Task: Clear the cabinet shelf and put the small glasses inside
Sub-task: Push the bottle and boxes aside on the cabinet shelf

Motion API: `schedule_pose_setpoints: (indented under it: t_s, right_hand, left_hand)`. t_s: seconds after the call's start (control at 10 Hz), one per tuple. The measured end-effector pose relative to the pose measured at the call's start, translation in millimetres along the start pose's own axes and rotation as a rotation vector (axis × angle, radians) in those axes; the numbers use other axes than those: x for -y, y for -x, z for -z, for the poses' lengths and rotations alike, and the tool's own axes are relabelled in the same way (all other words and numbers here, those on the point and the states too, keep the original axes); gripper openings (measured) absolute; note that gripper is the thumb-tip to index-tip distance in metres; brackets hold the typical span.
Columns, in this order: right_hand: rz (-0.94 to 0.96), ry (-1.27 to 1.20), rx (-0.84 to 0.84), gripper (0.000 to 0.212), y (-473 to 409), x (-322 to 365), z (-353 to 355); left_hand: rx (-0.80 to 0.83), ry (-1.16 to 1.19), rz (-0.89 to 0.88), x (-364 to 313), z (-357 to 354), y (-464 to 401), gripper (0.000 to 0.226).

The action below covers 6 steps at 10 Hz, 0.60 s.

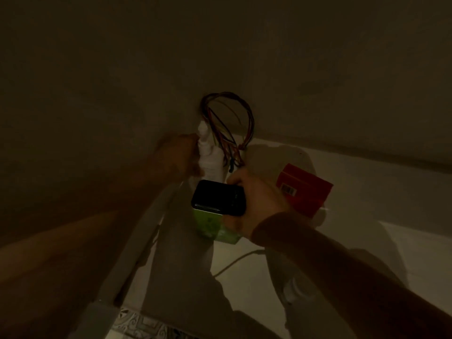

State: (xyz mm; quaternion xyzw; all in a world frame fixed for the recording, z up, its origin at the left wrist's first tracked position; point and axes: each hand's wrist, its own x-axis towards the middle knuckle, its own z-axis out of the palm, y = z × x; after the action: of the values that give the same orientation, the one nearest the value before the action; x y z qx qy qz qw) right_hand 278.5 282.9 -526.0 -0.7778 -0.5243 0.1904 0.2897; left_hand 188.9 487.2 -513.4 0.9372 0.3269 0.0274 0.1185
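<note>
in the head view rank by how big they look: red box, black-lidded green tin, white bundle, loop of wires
1. red box and black-lidded green tin, look alike; the right hand covers part of both
2. loop of wires
3. white bundle, blurred, partly behind the left hand

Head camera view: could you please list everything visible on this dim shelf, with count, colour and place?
Tin: one, green with black lid, centre, gripped by right hand.
Box: one, red with barcode, right of tin.
Wire bundle: one, multicoloured, at back wall.
White object: one, blurred, under the wires, at left hand.
Cable: one, white, on shelf in front.
Hands: left hand, blurred; right hand, brown sleeve.
</note>
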Motion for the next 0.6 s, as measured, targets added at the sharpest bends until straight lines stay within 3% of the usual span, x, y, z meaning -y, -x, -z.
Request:
schedule_pose_setpoints:
  t_s: [0.3,0.4,0.5,0.6]
  right_hand:
    - [-0.107,-0.173,-0.13,0.055,-37.3,18.8,-44.5]
    - [-0.139,-0.258,-0.172,0.068,-40.1,28.4,-56.6]
    - [-0.19,-0.798,-0.092,0.095,-49.7,44.0,-65.1]
    - [-0.151,-0.481,-0.095,0.065,-40.6,32.0,-47.7]
  left_hand:
    - [0.015,0.112,0.126,1.5,7.2,-18.6,0.049]
    - [0.02,0.078,0.135,2.7,7.6,-18.6,0.04]
    - [-0.002,0.088,0.213,2.7,11.0,-15.0,0.043]
    - [-0.123,0.164,0.302,-11.4,15.7,4.9,0.052]
